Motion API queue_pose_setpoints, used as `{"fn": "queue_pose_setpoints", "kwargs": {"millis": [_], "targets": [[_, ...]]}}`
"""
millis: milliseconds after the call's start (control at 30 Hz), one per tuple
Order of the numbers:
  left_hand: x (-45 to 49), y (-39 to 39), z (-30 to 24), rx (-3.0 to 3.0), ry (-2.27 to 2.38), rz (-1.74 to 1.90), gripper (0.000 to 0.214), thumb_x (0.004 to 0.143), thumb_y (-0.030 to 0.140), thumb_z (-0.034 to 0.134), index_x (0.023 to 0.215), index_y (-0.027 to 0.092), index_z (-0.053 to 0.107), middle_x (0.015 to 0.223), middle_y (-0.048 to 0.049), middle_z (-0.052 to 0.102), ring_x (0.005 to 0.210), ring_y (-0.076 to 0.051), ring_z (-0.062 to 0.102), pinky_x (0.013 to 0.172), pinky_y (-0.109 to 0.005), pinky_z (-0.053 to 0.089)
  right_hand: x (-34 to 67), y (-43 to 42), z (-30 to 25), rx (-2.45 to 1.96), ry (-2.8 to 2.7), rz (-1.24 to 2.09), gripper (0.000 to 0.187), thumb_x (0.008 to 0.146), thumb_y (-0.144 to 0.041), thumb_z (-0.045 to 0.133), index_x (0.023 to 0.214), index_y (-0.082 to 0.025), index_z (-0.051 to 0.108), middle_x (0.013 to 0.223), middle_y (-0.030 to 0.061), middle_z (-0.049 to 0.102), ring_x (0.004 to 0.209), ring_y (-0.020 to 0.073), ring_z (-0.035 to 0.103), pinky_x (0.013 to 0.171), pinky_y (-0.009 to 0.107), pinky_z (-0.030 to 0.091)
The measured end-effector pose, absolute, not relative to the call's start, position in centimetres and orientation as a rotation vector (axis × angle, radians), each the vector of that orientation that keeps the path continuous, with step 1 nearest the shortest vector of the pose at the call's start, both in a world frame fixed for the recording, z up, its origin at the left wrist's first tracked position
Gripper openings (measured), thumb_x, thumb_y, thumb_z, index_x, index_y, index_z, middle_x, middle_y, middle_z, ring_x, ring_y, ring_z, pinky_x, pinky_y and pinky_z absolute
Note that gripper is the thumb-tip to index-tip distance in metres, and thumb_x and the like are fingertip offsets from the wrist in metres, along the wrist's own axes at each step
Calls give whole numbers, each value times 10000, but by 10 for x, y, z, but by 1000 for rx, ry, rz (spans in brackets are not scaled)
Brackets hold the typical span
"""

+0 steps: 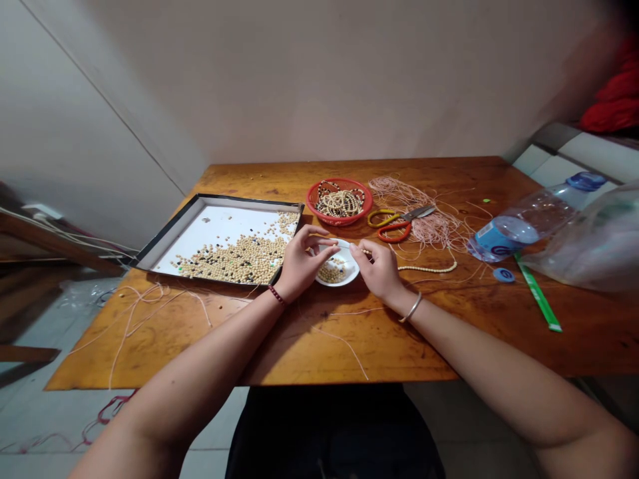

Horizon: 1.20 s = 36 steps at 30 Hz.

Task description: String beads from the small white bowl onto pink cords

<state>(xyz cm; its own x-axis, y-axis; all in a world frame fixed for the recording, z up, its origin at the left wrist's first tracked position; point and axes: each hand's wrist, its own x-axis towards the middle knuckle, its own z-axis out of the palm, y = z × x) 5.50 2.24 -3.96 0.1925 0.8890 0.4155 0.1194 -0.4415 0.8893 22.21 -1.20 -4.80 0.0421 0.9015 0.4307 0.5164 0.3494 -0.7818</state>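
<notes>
item: two bare hands working low over a dish. the left hand [302,258] and the right hand [378,269] were each clenched in a fine fingertip pinch, grasping a thin cord [344,245] held across the top of the dish, with a few small beads [367,251] by the right hand. its exact end was too small to make out. directly below lay one white dish [350,277], holding a small heap of pale beads [332,273]. a short, low pinch over the dish looked the sound way to work, as any slipped bead would land among the others.

worn: one red beaded bracelet [276,295], left wrist; one silver bangle [411,307], right wrist.

nearby, on one wooden table [319,346]: one black-edged tray [219,201] of loose beads, too many to count; one red plastic basket [339,181] of bead strands; one pair of red-handled scissors [399,226]; one yellow loop [380,216]; one tangle of pink cord [424,216]; one loose bead strand [429,269]; one plastic water bottle [524,223], lying down; one blue cap [504,275]; one green strip [538,296].
</notes>
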Motion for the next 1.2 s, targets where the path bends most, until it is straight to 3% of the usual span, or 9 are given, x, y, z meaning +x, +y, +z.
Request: {"fn": "queue_pose_setpoints", "kwargs": {"millis": [200, 500, 767, 867, 1033, 1200], "targets": [[53, 16, -37, 1971, 971, 1178, 300, 753, 348, 730, 950, 176, 584, 845, -43, 709, 766, -137, 678, 583, -205, 454, 225, -12, -45, -1309, -1766, 509, 348, 895, -414, 470, 633, -187, 506, 547, -18, 472, 524, 116, 424, 516, 250, 263], [51, 14, -34, 2406, 1052, 1150, 141, 871, 317, 595, 879, 208, 683, 802, -20, 656, 727, -131, 537, 691, -264, 446, 227, -11, -47, -1282, -1758, 517, 375, 937, -377, 386, 630, -190, 492, 566, 1, 501, 544, 130, 463, 541, 255, 290], [49, 14, -34, 2575, 1075, 1115, 215, 934, 248, 467, 1001, 230, 671, 806, -38, 519, 779, -163, 485, 695, -295, 420, 230, -8, -48, -1251, -1652, 674, 411, 970, -424, 281, 863, -194, 605, 549, -13, 502, 520, 141, 509, 538, 249, 366], [48, 14, -34, 2562, 1063, 1114, 239, 943, 237, 439, 1017, 232, 666, 805, -38, 496, 774, -165, 478, 690, -301, 418, 231, -6, -48, -1245, -1589, 657, 356, 961, -395, 315, 940, -194, 608, 628, 4, 572, 601, 156, 569, 588, 257, 415], [48, 14, -30, 2573, 1009, 1064, 207, 937, 236, 454, 953, 230, 660, 833, -38, 527, 799, -170, 490, 723, -314, 420, 233, -7, -41, -1178, -1681, 471, 233, 911, -288, 421, 911, -194, 634, 915, 63, 645, 868, 201, 600, 746, 300, 455], [50, 13, -28, 2494, 974, 1087, 99, 922, 226, 499, 950, 207, 592, 861, -25, 594, 819, -161, 517, 748, -309, 433, 231, -9, -38, -1104, -1747, 485, 243, 916, -299, 438, 990, -201, 647, 981, 68, 658, 936, 205, 602, 775, 304, 471]]}}
